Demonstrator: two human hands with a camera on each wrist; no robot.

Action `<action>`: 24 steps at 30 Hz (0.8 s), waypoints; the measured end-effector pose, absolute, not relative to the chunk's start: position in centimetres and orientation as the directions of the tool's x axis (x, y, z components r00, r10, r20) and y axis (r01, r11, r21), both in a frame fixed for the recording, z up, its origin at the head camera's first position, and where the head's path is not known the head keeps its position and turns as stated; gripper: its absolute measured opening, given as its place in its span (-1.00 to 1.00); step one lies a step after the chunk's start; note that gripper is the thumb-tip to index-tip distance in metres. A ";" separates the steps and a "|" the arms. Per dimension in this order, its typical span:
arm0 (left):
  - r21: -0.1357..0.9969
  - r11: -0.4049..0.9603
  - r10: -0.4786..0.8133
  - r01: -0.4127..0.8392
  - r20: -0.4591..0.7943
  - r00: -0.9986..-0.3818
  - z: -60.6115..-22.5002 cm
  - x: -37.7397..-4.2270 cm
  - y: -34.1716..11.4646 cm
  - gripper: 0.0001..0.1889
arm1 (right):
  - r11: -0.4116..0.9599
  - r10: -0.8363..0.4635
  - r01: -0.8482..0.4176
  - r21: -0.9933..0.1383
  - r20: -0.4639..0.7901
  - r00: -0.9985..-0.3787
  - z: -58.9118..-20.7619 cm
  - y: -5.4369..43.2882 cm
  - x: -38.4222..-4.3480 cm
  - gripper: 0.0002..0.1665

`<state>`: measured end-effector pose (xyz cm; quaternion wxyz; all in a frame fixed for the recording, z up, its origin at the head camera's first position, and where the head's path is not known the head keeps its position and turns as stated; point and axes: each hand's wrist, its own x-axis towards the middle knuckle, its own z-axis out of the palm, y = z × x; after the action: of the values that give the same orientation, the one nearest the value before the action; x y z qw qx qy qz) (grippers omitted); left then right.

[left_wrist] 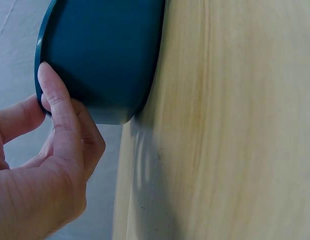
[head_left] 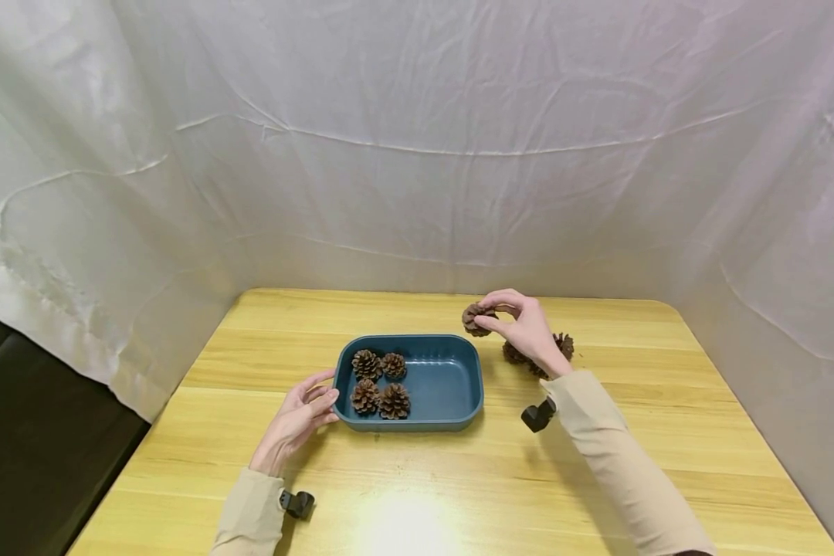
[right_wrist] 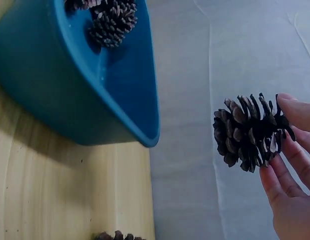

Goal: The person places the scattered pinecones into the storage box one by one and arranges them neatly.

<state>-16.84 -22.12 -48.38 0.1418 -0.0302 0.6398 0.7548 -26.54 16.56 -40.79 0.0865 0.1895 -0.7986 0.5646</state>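
A dark blue rectangular dish [head_left: 452, 423] holds several brown pine cones [head_left: 394, 401] grouped in its left half. At the dish's left end, my left hand [head_left: 299, 417] grips the rim between thumb and fingers; the left wrist view shows that same hand [left_wrist: 59, 145] close against the wall. My right hand [head_left: 528, 328] pinches a single pine cone [head_left: 474, 320] by one end, raised beyond the dish's far right corner. In the right wrist view this pine cone [right_wrist: 250, 132] has open scales, with fingertips at its edge.
More pine cones [head_left: 563, 345] lie on the wooden table [head_left: 639, 386] right of the dish, partly hidden by my right hand and wrist. A pale fabric curtain [head_left: 417, 193] hangs behind the table and along the sides. Something black [head_left: 35, 432] stands beyond the left edge.
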 end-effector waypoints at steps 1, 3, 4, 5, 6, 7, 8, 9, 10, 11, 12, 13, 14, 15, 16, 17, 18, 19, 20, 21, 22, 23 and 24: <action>0.957 -0.141 0.175 -0.253 -0.228 -0.958 -48.4 -16.9 -22.2 -0.37 | 0.285 -0.217 -0.400 -0.871 0.348 -0.912 -40.7 16.4 -26.6 -0.71; 0.956 -0.142 0.172 -0.255 -0.230 -0.958 -48.4 -16.9 -22.1 -0.38 | 0.283 -0.236 -0.394 -0.875 0.334 -0.912 -40.5 16.2 -26.6 -0.70; 0.957 -0.140 0.177 -0.256 -0.230 -0.957 -48.4 -16.8 -22.2 -0.38 | 0.286 -0.242 -0.386 -0.877 0.324 -0.915 -40.4 16.0 -26.6 -0.71; 0.956 -0.139 0.181 -0.257 -0.231 -0.956 -48.4 -16.8 -22.2 -0.38 | 0.292 -0.247 -0.382 -0.877 0.317 -0.916 -40.3 15.8 -26.6 -0.71; 0.957 -0.138 0.184 -0.256 -0.230 -0.956 -48.4 -16.9 -22.2 -0.37 | 0.298 -0.250 -0.375 -0.878 0.307 -0.918 -40.2 15.6 -26.6 -0.71; 0.956 -0.142 0.182 -0.257 -0.230 -0.956 -48.4 -16.9 -22.2 -0.38 | 0.305 -0.256 -0.373 -0.876 0.302 -0.918 -40.1 15.4 -26.6 -0.71; 0.956 -0.142 0.184 -0.256 -0.229 -0.956 -48.4 -16.9 -22.2 -0.38 | 0.311 -0.260 -0.372 -0.875 0.298 -0.918 -40.0 15.3 -26.6 -0.72; 0.956 -0.141 0.185 -0.256 -0.228 -0.956 -48.4 -16.9 -22.2 -0.38 | 0.321 -0.266 -0.375 -0.869 0.297 -0.917 -40.0 15.0 -26.6 -0.73; 0.957 -0.140 0.188 -0.254 -0.227 -0.956 -48.5 -16.9 -22.3 -0.38 | 0.328 -0.273 -0.379 -0.865 0.297 -0.915 -40.0 14.9 -26.6 -0.74; 0.957 -0.142 0.183 -0.254 -0.227 -0.957 -48.5 -16.9 -22.3 -0.38 | 0.332 -0.283 -0.384 -0.861 0.298 -0.912 -40.0 14.7 -26.5 -0.75; 0.957 -0.142 0.180 -0.254 -0.227 -0.957 -48.5 -16.9 -22.3 -0.38 | 0.333 -0.294 -0.387 -0.860 0.296 -0.909 -40.0 14.5 -26.5 -0.75; 0.958 -0.138 0.182 -0.253 -0.226 -0.957 -48.5 -16.9 -22.3 -0.38 | 0.334 -0.304 -0.390 -0.858 0.294 -0.906 -40.0 14.3 -26.5 -0.76; 0.957 -0.140 0.179 -0.253 -0.227 -0.957 -48.5 -16.9 -22.3 -0.38 | 0.332 -0.312 -0.387 -0.861 0.287 -0.906 -40.0 14.2 -26.5 -0.76; 0.957 -0.142 0.177 -0.253 -0.227 -0.958 -48.5 -16.9 -22.3 -0.38 | 0.328 -0.320 -0.381 -0.865 0.277 -0.906 -40.0 14.0 -26.5 -0.76; 0.957 -0.145 0.175 -0.253 -0.227 -0.958 -48.5 -16.9 -22.3 -0.38 | 0.318 -0.329 -0.368 -0.874 0.263 -0.907 -39.9 13.8 -26.5 -0.76; 0.956 -0.149 0.174 -0.254 -0.227 -0.958 -48.5 -16.8 -22.3 -0.38 | 0.310 -0.338 -0.359 -0.881 0.251 -0.907 -39.9 13.7 -26.5 -0.75; 0.955 -0.150 0.178 -0.254 -0.227 -0.958 -48.5 -16.8 -22.3 -0.38 | 0.299 -0.344 -0.343 -0.891 0.235 -0.909 -39.9 13.6 -26.5 -0.75; 0.956 -0.151 0.181 -0.254 -0.225 -0.957 -48.5 -16.8 -22.3 -0.38 | 0.292 -0.349 -0.326 -0.899 0.217 -0.912 -39.9 13.4 -26.5 -0.74; 0.954 -0.156 0.178 -0.255 -0.227 -0.958 -48.5 -16.8 -22.2 -0.38 | 0.284 -0.354 -0.308 -0.908 0.200 -0.914 -39.9 13.3 -26.5 -0.73; 0.954 -0.156 0.180 -0.255 -0.227 -0.957 -48.5 -16.8 -22.2 -0.38 | 0.278 -0.360 -0.294 -0.914 0.185 -0.914 -40.0 13.1 -26.5 -0.73; 0.954 -0.156 0.181 -0.255 -0.226 -0.957 -48.5 -16.8 -22.2 -0.38 | 0.273 -0.365 -0.279 -0.921 0.169 -0.915 -40.1 13.0 -26.5 -0.72; 0.955 -0.154 0.183 -0.255 -0.226 -0.957 -48.4 -16.8 -22.2 -0.38 | 0.271 -0.369 -0.263 -0.926 0.153 -0.917 -40.2 12.8 -26.6 -0.71; 0.955 -0.153 0.182 -0.255 -0.226 -0.957 -48.4 -16.8 -22.2 -0.38 | 0.267 -0.372 -0.244 -0.932 0.134 -0.919 -40.2 12.7 -26.6 -0.71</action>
<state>-16.76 -22.23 -48.44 0.1440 -0.0285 0.6347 0.7587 -26.58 12.71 -40.24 -0.0556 0.1940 -0.7941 0.5734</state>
